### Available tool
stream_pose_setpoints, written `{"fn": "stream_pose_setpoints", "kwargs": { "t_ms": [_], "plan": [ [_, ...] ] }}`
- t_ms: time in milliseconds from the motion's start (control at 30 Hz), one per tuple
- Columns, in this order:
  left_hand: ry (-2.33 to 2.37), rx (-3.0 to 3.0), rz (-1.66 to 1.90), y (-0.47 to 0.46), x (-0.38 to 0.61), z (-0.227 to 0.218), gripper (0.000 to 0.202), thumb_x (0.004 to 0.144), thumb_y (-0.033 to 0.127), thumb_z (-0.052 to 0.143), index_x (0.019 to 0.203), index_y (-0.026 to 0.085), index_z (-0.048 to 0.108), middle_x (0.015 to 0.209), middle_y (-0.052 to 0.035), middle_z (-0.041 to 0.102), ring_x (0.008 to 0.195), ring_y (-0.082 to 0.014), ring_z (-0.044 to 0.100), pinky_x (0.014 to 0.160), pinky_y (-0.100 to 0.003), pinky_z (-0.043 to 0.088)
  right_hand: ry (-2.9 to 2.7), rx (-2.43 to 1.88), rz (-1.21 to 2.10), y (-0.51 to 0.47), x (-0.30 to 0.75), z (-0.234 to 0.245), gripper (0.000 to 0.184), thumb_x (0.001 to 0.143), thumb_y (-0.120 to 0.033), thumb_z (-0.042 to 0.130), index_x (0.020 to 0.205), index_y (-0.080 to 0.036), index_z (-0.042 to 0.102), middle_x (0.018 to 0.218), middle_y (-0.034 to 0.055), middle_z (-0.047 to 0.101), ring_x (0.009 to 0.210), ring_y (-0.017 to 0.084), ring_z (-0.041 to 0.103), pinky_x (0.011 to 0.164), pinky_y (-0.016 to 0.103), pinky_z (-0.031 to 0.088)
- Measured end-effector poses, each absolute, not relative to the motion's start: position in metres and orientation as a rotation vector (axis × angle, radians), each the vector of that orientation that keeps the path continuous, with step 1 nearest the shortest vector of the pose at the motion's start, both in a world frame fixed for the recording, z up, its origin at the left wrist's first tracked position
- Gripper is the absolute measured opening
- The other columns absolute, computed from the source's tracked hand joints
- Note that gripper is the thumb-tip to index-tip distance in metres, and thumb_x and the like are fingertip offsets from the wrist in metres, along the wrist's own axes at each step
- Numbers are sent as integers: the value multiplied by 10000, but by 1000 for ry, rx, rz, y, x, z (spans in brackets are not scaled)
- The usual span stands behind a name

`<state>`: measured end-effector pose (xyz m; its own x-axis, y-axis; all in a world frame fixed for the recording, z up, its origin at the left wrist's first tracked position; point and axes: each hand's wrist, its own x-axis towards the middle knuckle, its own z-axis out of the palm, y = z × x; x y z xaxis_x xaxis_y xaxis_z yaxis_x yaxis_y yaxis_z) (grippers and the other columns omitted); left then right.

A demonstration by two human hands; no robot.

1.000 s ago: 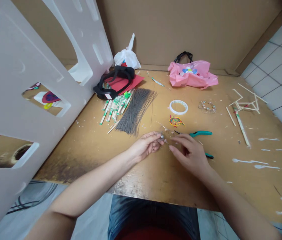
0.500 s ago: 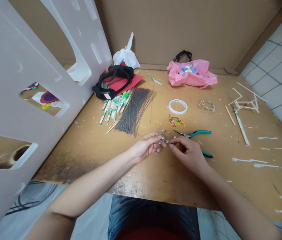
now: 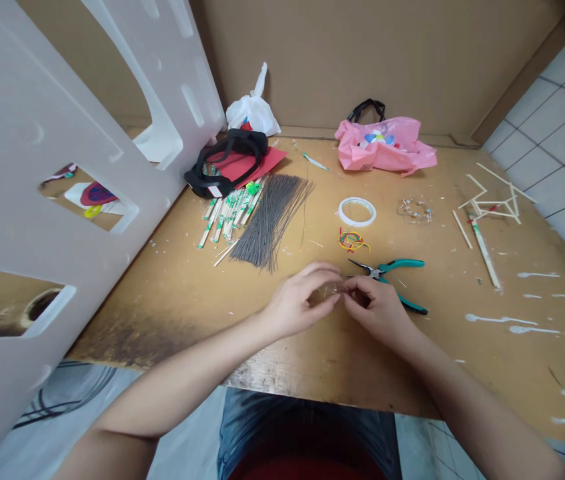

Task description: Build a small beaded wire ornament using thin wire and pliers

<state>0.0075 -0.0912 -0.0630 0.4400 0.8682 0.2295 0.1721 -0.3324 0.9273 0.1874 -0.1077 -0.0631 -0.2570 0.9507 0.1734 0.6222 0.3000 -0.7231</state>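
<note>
My left hand [image 3: 298, 301] and my right hand [image 3: 381, 308] meet over the middle of the wooden table [image 3: 172, 293], fingertips pinched together on a small piece of thin wire with beads [image 3: 335, 289], mostly hidden between the fingers. Teal-handled pliers [image 3: 396, 269] lie just behind my right hand. Coloured rubber bands [image 3: 353, 241] and a roll of clear tape [image 3: 357, 212] sit a little farther back.
A bundle of grey wires [image 3: 272, 219] and green-tipped sticks [image 3: 229, 212] lie at the back left, by a black strap on red paper [image 3: 235, 163]. A pink bag [image 3: 385, 148], a white bag [image 3: 253, 110], a beaded wire ring [image 3: 415, 212] and a stick frame [image 3: 492, 207] stand farther off. A white plastic panel [image 3: 37, 153] rises at left.
Both hands have drawn closer together and slightly toward me; the fingers now cover the small wire piece, which showed between them before.
</note>
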Motion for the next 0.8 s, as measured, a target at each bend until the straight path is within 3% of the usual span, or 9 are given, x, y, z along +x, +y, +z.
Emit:
{"fn": "stream_pose_setpoints", "kwargs": {
  "t_ms": [100, 233, 400, 600, 800],
  "plan": [
    [877, 1963, 876, -90, 6, -66, 169, 795, 186, 543, 931, 193, 642, 947, -75, 623, 885, -175, 569, 789, -270, 406, -1941, -1381, 790, -109, 186, -62, 105, 779, -254, 544, 706, -200, 597, 588, -9, 591, 499, 108, 476, 461, 230, 341],
    [923, 2068, 810, -87, 5, -71, 152, 788, 182, 526, 902, 187, 627, 810, -43, 599, 675, -129, 520, 647, -231, 380, -1882, -1372, 900, -109, 185, -61, 105, 769, -254, 550, 696, -190, 590, 576, -13, 564, 497, 101, 447, 462, 228, 332],
    [886, 2148, 814, -88, 4, -69, 146, 784, 157, 503, 862, 179, 624, 797, -48, 600, 691, -129, 531, 647, -221, 386, -1789, -1347, 1079, -108, 185, -60, 113, 764, -263, 552, 691, -183, 584, 595, -14, 565, 523, 100, 459, 479, 226, 343],
    [941, 2181, 806, -89, 4, -69, 121, 772, 160, 505, 835, 169, 608, 723, -11, 589, 567, -81, 481, 573, -188, 372, -1698, -1345, 1220, -105, 186, -58, 138, 758, -299, 581, 701, -175, 608, 612, -14, 584, 530, 93, 471, 499, 228, 370],
    [999, 2115, 850, -85, 4, -70, 121, 736, 130, 511, 826, 152, 588, 654, 32, 548, 526, -53, 461, 520, -153, 352, -1576, -1398, 1418, -104, 189, -55, 297, 693, -397, 677, 890, -175, 661, 732, 19, 656, 530, 101, 512, 481, 238, 420]
  ]
}}
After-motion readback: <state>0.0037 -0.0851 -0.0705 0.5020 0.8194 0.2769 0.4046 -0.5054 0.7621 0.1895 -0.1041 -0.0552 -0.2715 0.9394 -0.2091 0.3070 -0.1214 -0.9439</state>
